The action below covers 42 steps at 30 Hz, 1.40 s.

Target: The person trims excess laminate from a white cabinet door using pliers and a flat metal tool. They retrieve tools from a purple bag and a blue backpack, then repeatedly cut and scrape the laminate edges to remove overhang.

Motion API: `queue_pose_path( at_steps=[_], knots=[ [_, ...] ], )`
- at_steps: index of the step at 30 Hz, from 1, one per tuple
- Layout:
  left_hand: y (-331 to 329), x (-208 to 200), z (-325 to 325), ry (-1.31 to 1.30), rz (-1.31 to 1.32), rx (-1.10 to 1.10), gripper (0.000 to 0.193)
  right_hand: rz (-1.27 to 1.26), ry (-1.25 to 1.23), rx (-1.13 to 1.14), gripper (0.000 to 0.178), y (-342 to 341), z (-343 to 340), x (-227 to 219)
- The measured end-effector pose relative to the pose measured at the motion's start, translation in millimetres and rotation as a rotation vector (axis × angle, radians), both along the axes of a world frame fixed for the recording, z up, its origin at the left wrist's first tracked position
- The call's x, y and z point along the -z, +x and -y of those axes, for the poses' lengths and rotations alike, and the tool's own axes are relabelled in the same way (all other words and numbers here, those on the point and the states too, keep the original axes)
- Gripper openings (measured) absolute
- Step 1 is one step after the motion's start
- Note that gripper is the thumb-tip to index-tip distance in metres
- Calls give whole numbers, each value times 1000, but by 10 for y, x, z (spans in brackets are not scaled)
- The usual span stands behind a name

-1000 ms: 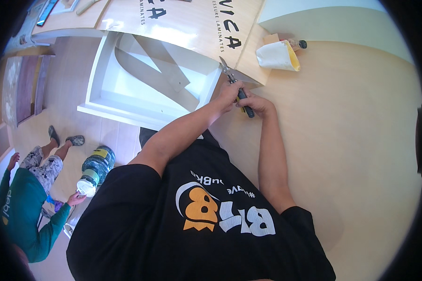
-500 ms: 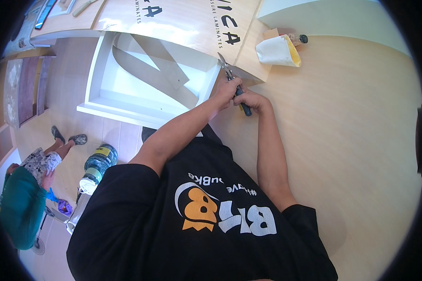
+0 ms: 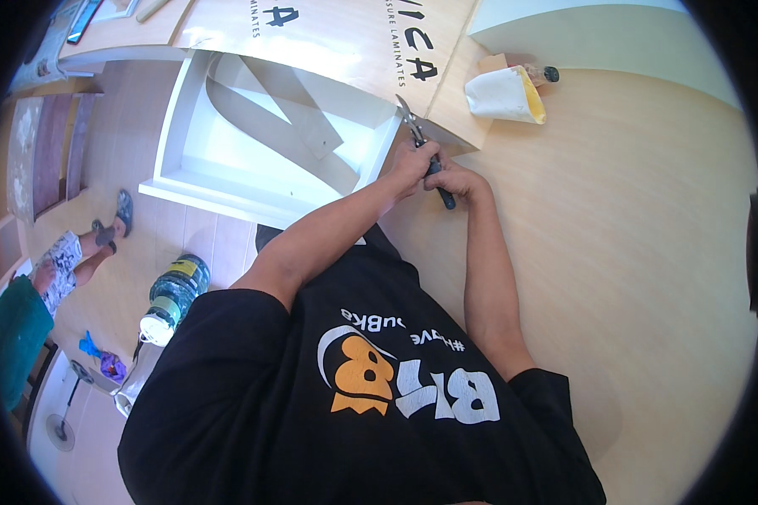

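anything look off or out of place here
Nothing looks clearly spilled or broken. If anything, the white drawer beside the left hand looks untidy: two gray strips lie inside at different angles, one curved.

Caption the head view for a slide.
Left hand and right hand hold snips beside a white drawer containing grey strips.

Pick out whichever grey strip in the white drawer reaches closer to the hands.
The lower, curved strip, whose end comes nearer the left hand; the straight strip stops farther off.
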<state>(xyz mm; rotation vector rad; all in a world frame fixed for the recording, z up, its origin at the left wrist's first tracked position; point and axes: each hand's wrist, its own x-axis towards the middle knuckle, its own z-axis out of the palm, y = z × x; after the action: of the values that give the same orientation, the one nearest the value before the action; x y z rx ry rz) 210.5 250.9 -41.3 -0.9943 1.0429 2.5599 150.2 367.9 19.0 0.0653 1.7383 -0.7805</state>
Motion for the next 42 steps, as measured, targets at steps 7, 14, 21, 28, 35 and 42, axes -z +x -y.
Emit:
queue_pose_path(
  at_steps=[7, 14, 21, 28, 35, 42],
  knots=[
    [12, 9, -22, -23, -6, 0, 14, -73, -75, -39, 91, -14, -160, 315],
    [49, 40, -74, -34, -27, -39, 15, -181, -22, -115, 92, 23, -111, 299],
    [75, 26, 120, 103, -5, 156, 18, 105, -98, -216, 82, -57, 156, -241],
    [526, -215, 248, 120, 178, 543, 30, -194, 107, -244, 63, -237, 244, -441],
    [936, -1248, 1669, -356, 94, 843, 54, -81, -218, 570, 44, -35, 873, -62],
    [-470, -1618, 3001, -2027, -118, 1003, 67, 23, -759, 1622, 36, 275, 1817, 334]
  ],
)
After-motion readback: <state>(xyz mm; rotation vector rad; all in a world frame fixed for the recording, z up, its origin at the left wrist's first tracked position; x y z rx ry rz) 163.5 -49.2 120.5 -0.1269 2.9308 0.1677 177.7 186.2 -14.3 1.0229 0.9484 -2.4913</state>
